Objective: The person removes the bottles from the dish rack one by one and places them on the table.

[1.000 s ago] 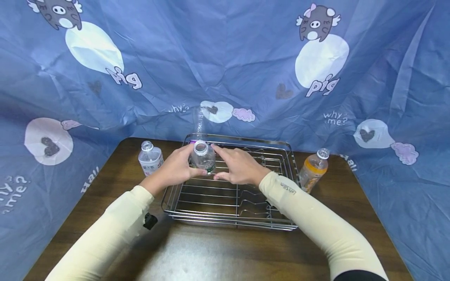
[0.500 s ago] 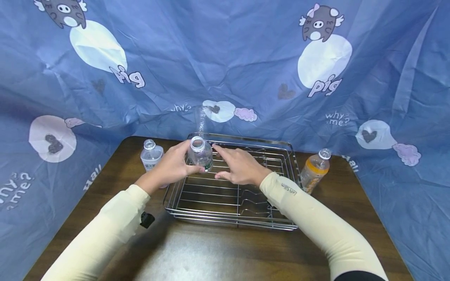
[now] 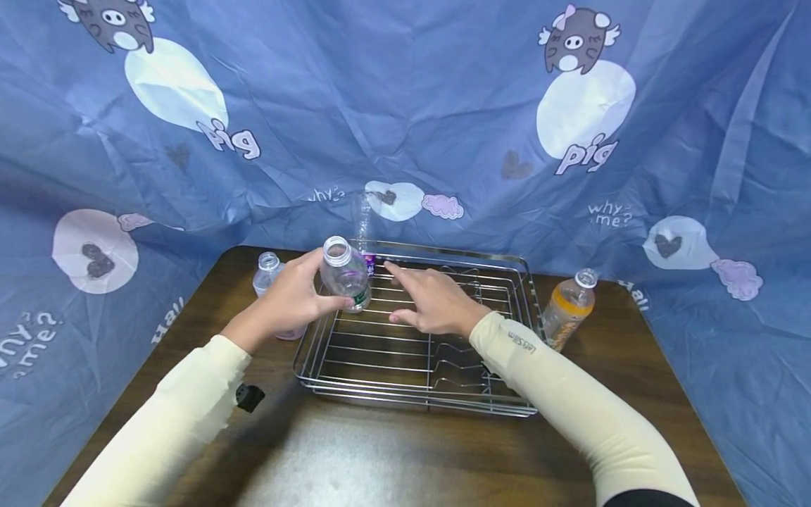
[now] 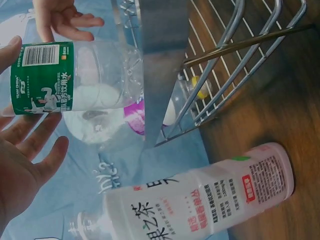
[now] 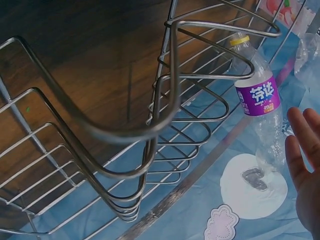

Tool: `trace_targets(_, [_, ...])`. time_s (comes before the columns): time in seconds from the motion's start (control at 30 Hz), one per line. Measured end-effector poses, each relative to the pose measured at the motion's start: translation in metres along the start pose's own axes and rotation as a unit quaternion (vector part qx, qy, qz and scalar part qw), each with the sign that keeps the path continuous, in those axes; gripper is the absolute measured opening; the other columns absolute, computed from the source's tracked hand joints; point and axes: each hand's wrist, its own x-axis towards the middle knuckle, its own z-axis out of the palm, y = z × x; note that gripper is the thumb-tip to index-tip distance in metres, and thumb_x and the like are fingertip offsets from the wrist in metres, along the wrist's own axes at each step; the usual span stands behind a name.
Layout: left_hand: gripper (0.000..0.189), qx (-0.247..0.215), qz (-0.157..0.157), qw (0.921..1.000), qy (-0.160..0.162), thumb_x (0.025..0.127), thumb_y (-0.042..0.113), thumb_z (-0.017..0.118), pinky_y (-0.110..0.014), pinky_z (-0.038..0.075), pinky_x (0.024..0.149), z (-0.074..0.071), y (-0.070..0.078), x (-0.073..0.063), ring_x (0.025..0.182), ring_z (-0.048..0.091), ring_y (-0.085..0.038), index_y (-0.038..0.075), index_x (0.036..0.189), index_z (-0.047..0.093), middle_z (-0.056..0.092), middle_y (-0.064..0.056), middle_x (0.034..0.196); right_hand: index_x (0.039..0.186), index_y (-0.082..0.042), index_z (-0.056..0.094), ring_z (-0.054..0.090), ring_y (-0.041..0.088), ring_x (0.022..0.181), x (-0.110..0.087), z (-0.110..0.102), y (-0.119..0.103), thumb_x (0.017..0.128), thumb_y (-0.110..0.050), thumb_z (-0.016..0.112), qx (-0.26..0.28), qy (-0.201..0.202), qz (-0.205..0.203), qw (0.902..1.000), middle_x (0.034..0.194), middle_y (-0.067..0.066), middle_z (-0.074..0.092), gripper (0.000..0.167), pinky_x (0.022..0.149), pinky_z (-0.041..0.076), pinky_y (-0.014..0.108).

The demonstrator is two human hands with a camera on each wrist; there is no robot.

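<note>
Over the brown table, my left hand grips the green-labelled bottle above the left side of the wire rack; my right hand, fingers extended and holding nothing, hovers over its middle.

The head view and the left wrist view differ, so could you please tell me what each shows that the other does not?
Only the head view shows the orange-banded bottle and the person's pale sleeves. Only the left wrist view shows the barcode on the green-labelled bottle and the yellow cap of the purple-labelled bottle. Both show the left hand holding the green-labelled bottle, the right hand, the white-labelled bottle, the purple-labelled bottle, the wire rack, the table and the curtain.
</note>
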Motion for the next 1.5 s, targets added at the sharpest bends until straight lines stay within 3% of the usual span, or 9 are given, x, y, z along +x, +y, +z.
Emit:
trace_targets(0.23, [0.07, 0.008, 0.017, 0.9996, 0.021, 0.072, 0.027, 0.093, -0.052, 0.049, 0.098, -0.01, 0.0, -0.003, 0.112, 0.064, -0.031, 0.01, 0.13, 0.058, 0.068, -0.01, 0.116, 0.156, -0.002, 0.029, 0.064, 0.031, 0.117, 0.0, 0.002, 0.001, 0.091, -0.05, 0.07, 0.002, 0.004, -0.001, 1.0, 0.126, 0.011, 0.069, 0.092, 0.106, 0.046, 0.044])
trace_targets(0.67, [0.059, 0.033, -0.008, 0.9989, 0.033, 0.075, 0.034, 0.09, -0.054, 0.049, 0.091, -0.028, -0.008, -0.017, 0.107, 0.064, -0.032, 0.013, 0.123, 0.062, 0.069, -0.01, 0.109, 0.158, -0.004, 0.026, 0.062, 0.034, 0.12, -0.001, 0.005, 0.0, 0.093, -0.052, 0.067, -0.007, -0.008, 0.005, 0.9999, 0.131, 0.013, 0.066, 0.091, 0.108, 0.044, 0.047])
trace_targets(1.27, [0.064, 0.062, 0.0, 0.9964, 0.058, 0.074, 0.033, 0.09, -0.053, 0.052, 0.087, -0.047, -0.021, -0.031, 0.102, 0.065, -0.032, 0.008, 0.125, 0.06, 0.068, -0.013, 0.111, 0.158, -0.004, 0.028, 0.065, 0.033, 0.113, -0.001, 0.006, -0.003, 0.092, -0.051, 0.068, -0.006, -0.01, 0.01, 0.9999, 0.131, 0.013, 0.066, 0.09, 0.106, 0.047, 0.046])
trace_targets(1.5, [0.062, 0.07, 0.003, 0.9953, 0.068, 0.075, 0.03, 0.09, -0.052, 0.051, 0.088, -0.054, -0.025, -0.039, 0.103, 0.064, -0.033, 0.008, 0.124, 0.061, 0.068, -0.013, 0.11, 0.159, -0.005, 0.025, 0.062, 0.033, 0.12, -0.001, 0.005, -0.004, 0.093, -0.052, 0.067, -0.007, -0.017, 0.015, 0.9997, 0.134, 0.014, 0.063, 0.091, 0.108, 0.044, 0.046])
